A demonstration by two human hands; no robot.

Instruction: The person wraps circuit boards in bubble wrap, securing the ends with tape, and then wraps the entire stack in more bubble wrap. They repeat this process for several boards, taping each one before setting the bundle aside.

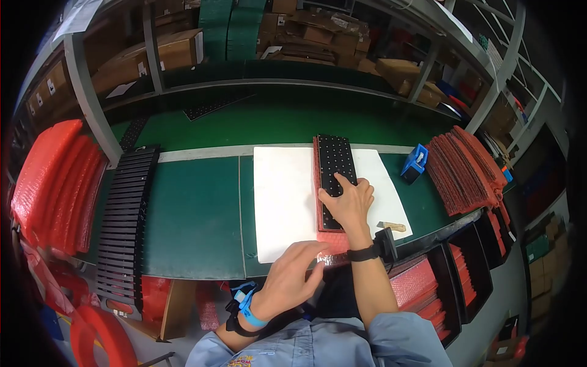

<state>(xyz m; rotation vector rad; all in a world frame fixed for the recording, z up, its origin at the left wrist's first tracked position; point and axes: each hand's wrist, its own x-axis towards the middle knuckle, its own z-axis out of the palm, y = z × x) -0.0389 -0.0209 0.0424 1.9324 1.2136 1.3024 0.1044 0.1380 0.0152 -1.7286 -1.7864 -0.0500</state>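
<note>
A long black panel dotted with small pale spots (335, 156) lies lengthwise on a red bubble-wrap bag (333, 240), whose edges show along its left side and near end. Both rest on a white sheet (282, 202). My right hand (350, 203) presses on the panel's right half, thumb and index finger spread, the other fingers partly bent. At the near end of the bag, my left hand (295, 275) has its fingers stretched out and its thumb apart. Its fingertips are beside the bag's shiny flap; whether they touch it I cannot tell.
A blue tape dispenser (415, 163) and a stack of red-wrapped panels (468, 168) stand right. Left are a slotted black rack (127, 223) and piled red bubble-wrap bags (55, 183). A small tan piece (391, 227) lies near my right wrist. Black bins (471, 272) sit below the table edge.
</note>
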